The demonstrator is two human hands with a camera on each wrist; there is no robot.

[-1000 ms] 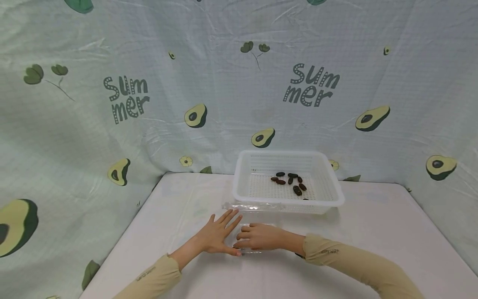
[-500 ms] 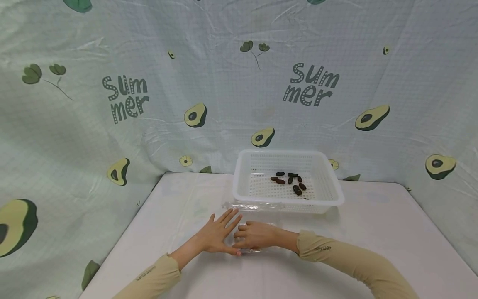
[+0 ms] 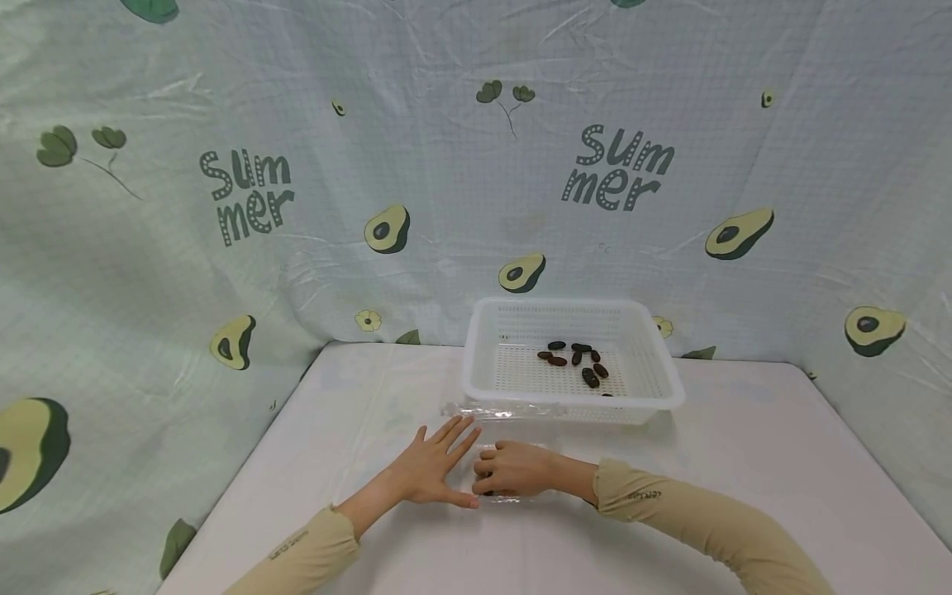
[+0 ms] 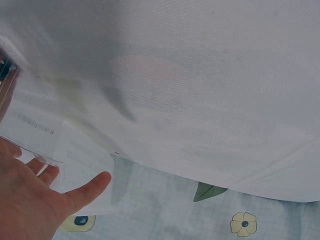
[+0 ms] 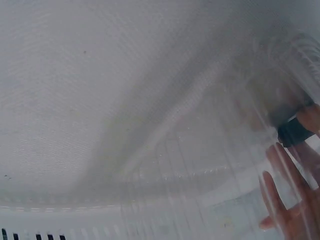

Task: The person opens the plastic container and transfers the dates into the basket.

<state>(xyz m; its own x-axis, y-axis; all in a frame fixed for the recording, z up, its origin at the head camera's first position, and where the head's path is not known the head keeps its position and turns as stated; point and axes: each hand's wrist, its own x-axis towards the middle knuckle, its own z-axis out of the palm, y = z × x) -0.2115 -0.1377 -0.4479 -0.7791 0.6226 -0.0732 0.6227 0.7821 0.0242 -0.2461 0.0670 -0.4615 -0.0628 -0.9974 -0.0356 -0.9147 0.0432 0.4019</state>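
Observation:
In the head view my left hand (image 3: pixel 431 468) lies with fingers and thumb spread at the left side of a clear plastic container (image 3: pixel 506 411), whose shiny edges show in front of the basket. My right hand (image 3: pixel 516 469) is close beside it, knuckles up and fingers curled over the container. Dark brown patches show between the right fingers. The right wrist view catches a dark date (image 5: pixel 295 132) at the right fingertips, seen through the clear plastic. The left wrist view has the left thumb (image 4: pixel 92 190) stretched away from the other fingers, by the container's edge.
Behind the hands stands a white perforated plastic basket (image 3: pixel 565 402) with several dark dates (image 3: pixel 590 378) on its floor. A white cloth covers the table (image 3: pixel 744 463). A printed avocado curtain (image 3: pixel 446 165) hangs along the back and sides.
My right hand has shifted a little to the right, and its fingers have drawn in, with dark patches now showing between them. My left hand stays in place.

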